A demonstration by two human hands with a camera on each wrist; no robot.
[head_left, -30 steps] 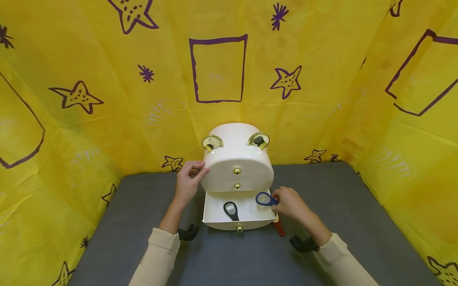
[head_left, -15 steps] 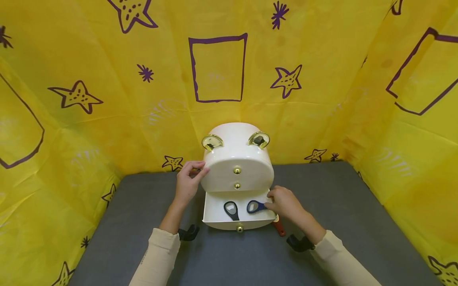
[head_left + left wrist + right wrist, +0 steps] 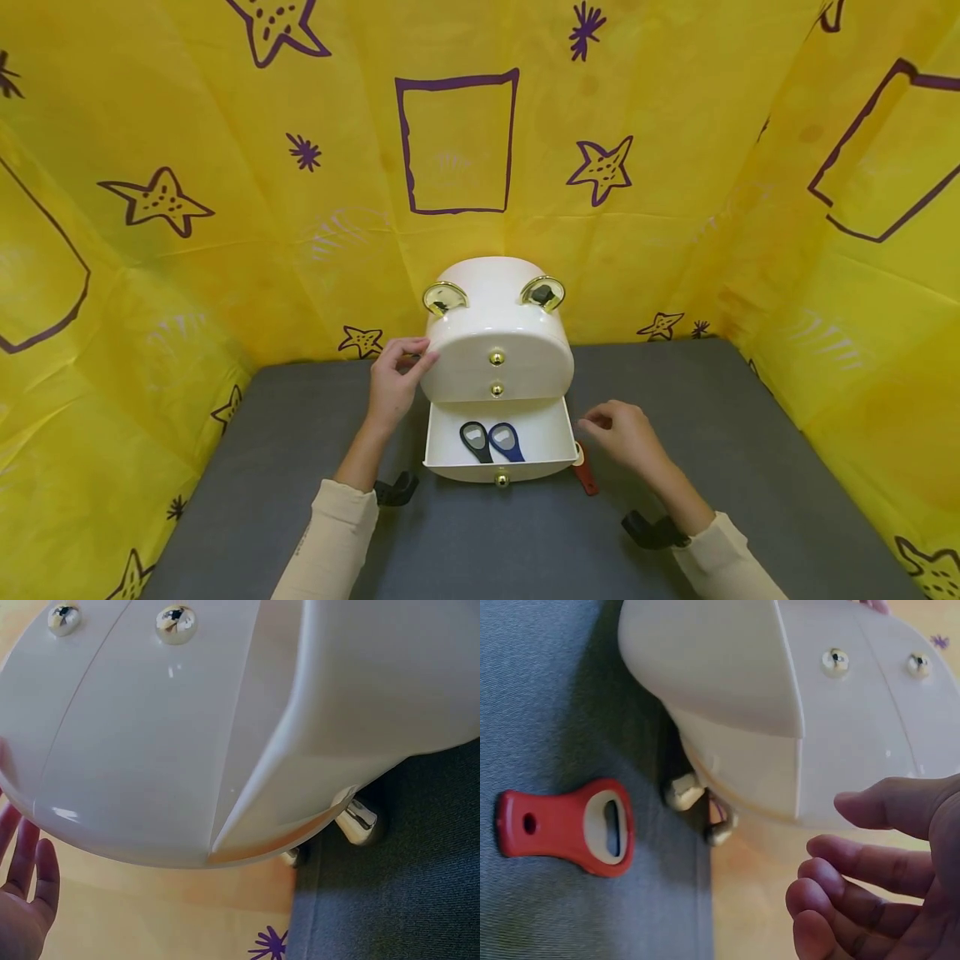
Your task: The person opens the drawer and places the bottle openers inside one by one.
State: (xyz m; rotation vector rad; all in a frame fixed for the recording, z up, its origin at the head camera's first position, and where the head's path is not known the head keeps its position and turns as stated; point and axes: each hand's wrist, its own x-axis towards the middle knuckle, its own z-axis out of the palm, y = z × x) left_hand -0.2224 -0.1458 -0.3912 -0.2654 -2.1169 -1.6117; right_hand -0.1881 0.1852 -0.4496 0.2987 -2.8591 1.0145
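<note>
A white cabinet (image 3: 497, 300) with gold knobs has its bottom drawer (image 3: 547, 421) pulled out. Inside that drawer, a black bottle opener (image 3: 476, 442) and a blue bottle opener (image 3: 506, 441) lie side by side. My left hand (image 3: 392, 387) rests its fingertips on the cabinet's left side, holding nothing. Just right of the drawer hovers my right hand (image 3: 624, 432), with loose fingers and nothing in them. A red bottle opener (image 3: 562, 827) lies on the table beside the drawer, partly hidden by it in the head view.
The grey table (image 3: 300, 467) meets yellow cloth walls (image 3: 457, 150) with drawn stars behind and at both sides. Gold ear shapes (image 3: 543, 293) stick up from the cabinet top. Short metallic feet (image 3: 684, 792) hold it above the table.
My right hand laid the blue bottle opener in the drawer beside the black one, let go and drew back to the right. The black one shifted slightly left. My left hand stayed put.
</note>
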